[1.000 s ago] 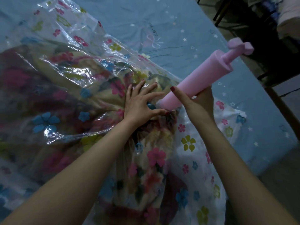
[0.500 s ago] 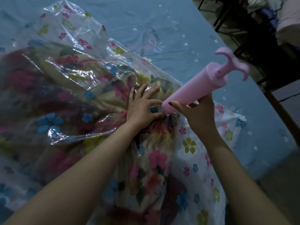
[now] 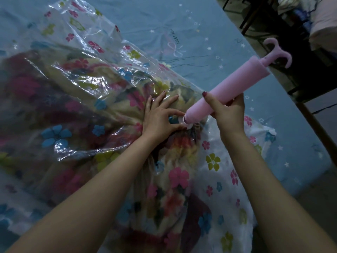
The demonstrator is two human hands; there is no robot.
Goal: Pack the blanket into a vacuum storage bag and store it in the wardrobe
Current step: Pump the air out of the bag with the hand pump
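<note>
Gripping the pink hand pump around its barrel, the right hand seats its nozzle on the valve. The left hand presses flat, fingers spread, at the valve's 9 o'clock on the vacuum storage bag, which holds the blanket at frame centre.

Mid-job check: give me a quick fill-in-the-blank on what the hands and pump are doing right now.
1. The right hand grips the barrel of the pink ____.
2. The pump has its lower end set on the bag's ____.
3. The left hand lies on the clear bag, which holds the ____.
4. The pump's handle is touched by ____ hand.

Missing words: pump; valve; blanket; neither
</note>
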